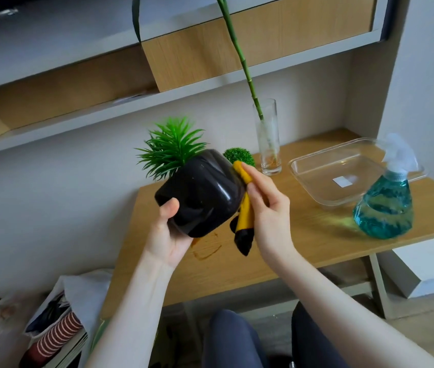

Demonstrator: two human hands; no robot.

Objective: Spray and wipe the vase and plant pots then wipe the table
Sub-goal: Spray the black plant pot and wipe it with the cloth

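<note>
My left hand (167, 235) grips a glossy black plant pot (200, 193) from below, tipped away so its base faces me, above the wooden table (303, 243). Spiky green leaves (169, 147) stick out of its far end. My right hand (266, 208) presses a yellow and black cloth (245, 216) against the pot's right side. A second plant, a small green ball (238, 156), shows just behind the pot. A tall glass vase (269, 140) with a bamboo stalk stands at the back of the table. A spray bottle (384, 205) of blue-green liquid stands at the right.
A clear plastic tray (340, 170) lies behind the spray bottle. A brownish ring stain (208, 249) marks the table below the pot. Shelves (78, 112) hang above the table. A white box (433, 264) sits under the table's right end, and bags (59, 322) lie on the floor at left.
</note>
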